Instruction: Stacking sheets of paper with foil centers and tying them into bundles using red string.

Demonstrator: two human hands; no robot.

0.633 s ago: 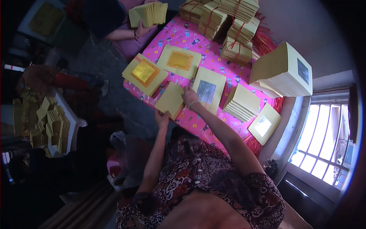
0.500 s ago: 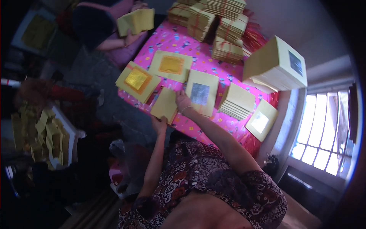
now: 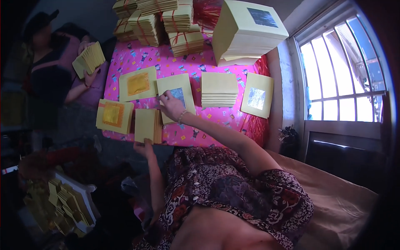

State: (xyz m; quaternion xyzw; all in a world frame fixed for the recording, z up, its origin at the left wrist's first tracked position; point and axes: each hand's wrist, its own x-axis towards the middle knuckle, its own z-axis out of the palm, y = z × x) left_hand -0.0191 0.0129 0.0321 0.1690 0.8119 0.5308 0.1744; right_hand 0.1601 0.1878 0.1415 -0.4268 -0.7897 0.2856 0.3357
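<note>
Landmark: silver-patch sheet (image 3: 179, 95), flat on the pink tablecloth (image 3: 137, 58), partly covered by a hand.

Paper stack (image 3: 145, 125): plain cream, layered along its right side; lies just left of the silver-patch sheet and nearer the person, by the table's near edge.

Left hand (image 3: 145, 146): nearer the person than the silver-patch sheet; grasping the stack's lower edge, thumb above, other fingers mostly hidden.

Right hand (image 3: 171, 106): over the left part of the silver-patch sheet, fingers bent; cannot tell whether they pinch paper or only rest.

Neighbours of the silver-patch sheet: gold-patch sheet (image 3: 137, 84), left; gold-patch pile (image 3: 115, 116), farther left and nearer the person; stepped pile (image 3: 219, 88), right.

Hazards, as judged:
1. Layers sliding out of line, since the left hand grips one edge only.
2. Stack slipping off the table, should that grip loosen so near the edge.
3. Silver-patch sheet dragged askew or its patch rubbed, by the right hand and wrist above it.
4. Two sheets lifted as one, thin edges clinging.
</note>
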